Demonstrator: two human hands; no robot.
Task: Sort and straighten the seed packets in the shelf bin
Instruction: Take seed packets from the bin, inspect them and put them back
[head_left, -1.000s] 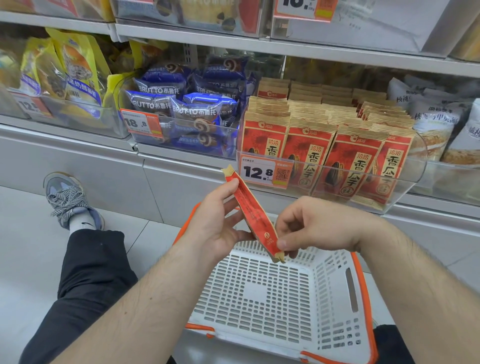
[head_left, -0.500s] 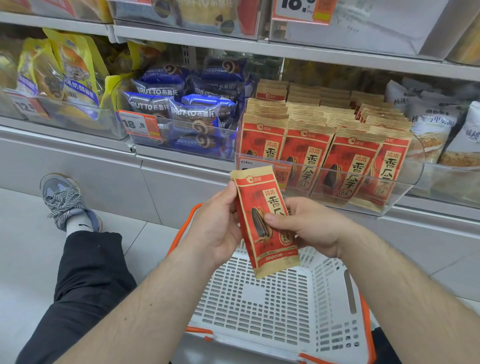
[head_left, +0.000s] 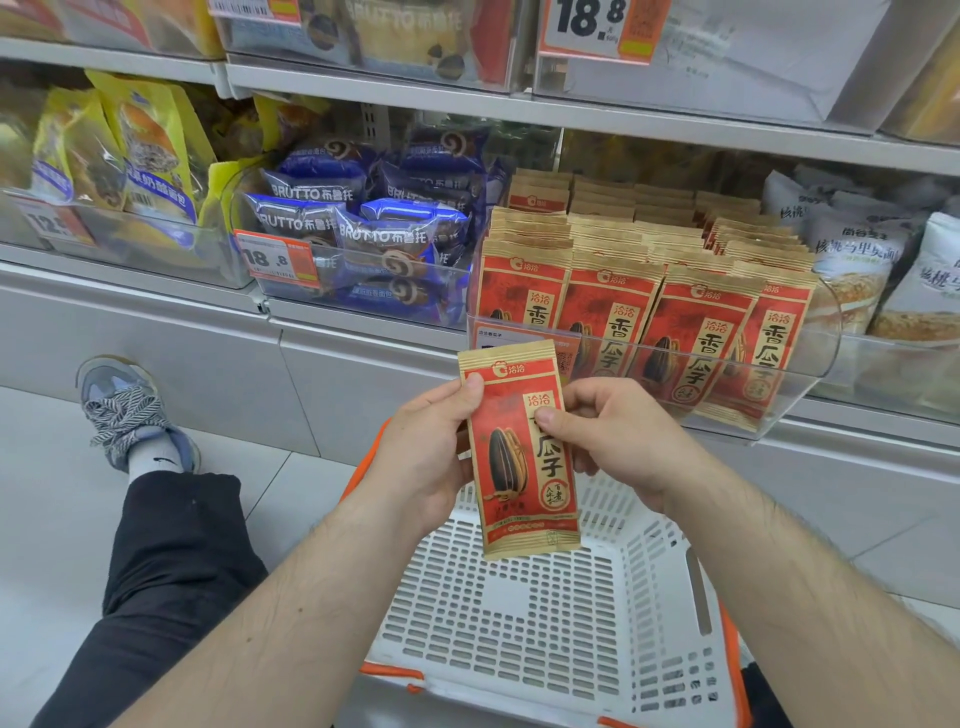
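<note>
While both hands pinch one seed packet (head_left: 522, 457) upright, left hand (head_left: 423, 457) and right hand (head_left: 610, 441) at its edges, likely next: slot it squarely into the bin (head_left: 810, 374) rows.

Two hands, left hand (head_left: 421, 457) and right hand (head_left: 618, 441), hold a red seed packet (head_left: 519, 457) upright above a white basket (head_left: 519, 639), apparently empty, before the clear shelf bin (head_left: 810, 374).

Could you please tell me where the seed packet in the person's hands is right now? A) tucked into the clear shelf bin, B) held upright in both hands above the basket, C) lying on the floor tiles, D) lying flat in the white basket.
B: the left hand and right hand both grip the red seed packet, upright and face-on, above the white basket.
</note>
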